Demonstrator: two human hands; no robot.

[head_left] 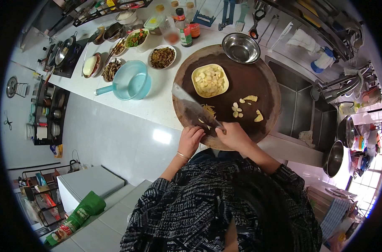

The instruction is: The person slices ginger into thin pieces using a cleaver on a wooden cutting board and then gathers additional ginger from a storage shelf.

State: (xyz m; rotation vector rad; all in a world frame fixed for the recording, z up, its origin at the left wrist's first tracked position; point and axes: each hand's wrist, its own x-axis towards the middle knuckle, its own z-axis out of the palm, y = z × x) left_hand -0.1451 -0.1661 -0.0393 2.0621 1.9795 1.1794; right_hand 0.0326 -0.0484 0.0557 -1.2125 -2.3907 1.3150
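Observation:
My right hand [233, 135] grips the handle of a kitchen knife [194, 102], whose broad blade slants up and left over a round wooden chopping board [257, 78]. My left hand [191, 137] rests at the board's near edge, left of the handle, with its fingers bent; whether they hold a small piece is hidden. Thin pale yellow strips [209, 110] lie beside the blade. A square cream bowl [210, 81] of peeled garlic cloves and slices stands on the board. To its lower right are several loose cloves [236, 110] and yellowish pieces, perhaps ginger [258, 116].
A steel bowl [241, 48] sits at the board's far edge. Right of the board is a steel sink [291, 91]. On the white counter [165, 104] to the left stand a blue plastic dipper [132, 80], dishes of chopped food [162, 57] and sauce bottles [184, 30].

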